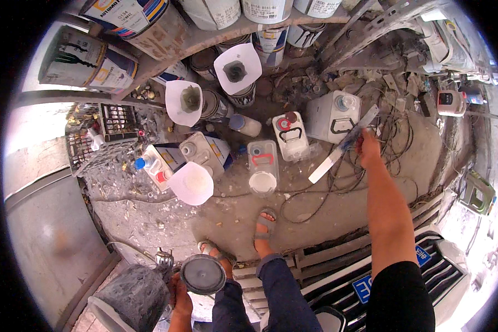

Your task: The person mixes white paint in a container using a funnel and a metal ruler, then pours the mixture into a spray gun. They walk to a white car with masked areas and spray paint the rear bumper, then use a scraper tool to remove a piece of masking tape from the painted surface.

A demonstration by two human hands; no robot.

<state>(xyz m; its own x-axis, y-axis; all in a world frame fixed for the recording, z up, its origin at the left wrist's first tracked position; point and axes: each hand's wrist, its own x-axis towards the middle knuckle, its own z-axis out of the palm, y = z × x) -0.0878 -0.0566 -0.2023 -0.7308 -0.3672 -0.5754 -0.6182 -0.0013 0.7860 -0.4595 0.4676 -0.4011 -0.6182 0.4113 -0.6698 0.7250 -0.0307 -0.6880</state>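
Note:
My left hand (181, 301), low in the view, is closed at a spray gun with a grey, paint-stained cup (133, 290). The gun's metal nozzle end (164, 257) points up. A round dark grey lid (203, 274) is right beside this hand; whether the fingers also grip it is hidden. My right hand (369, 149), arm stretched out, is closed round a long flat stirring stick (327, 166), pale with dark smears. The stick slants over the floor cables, close to a white square can (332, 117) with a clear cup on its top.
Metal cans and plastic jugs (263, 163) stand on the floor ahead, with paper funnels (191, 182) on some. Paint tins (210, 11) fill the shelf above. Coiled cables (390, 144) lie at right. A vehicle's front grille (393, 276) is at lower right, a crate (118, 120) at left.

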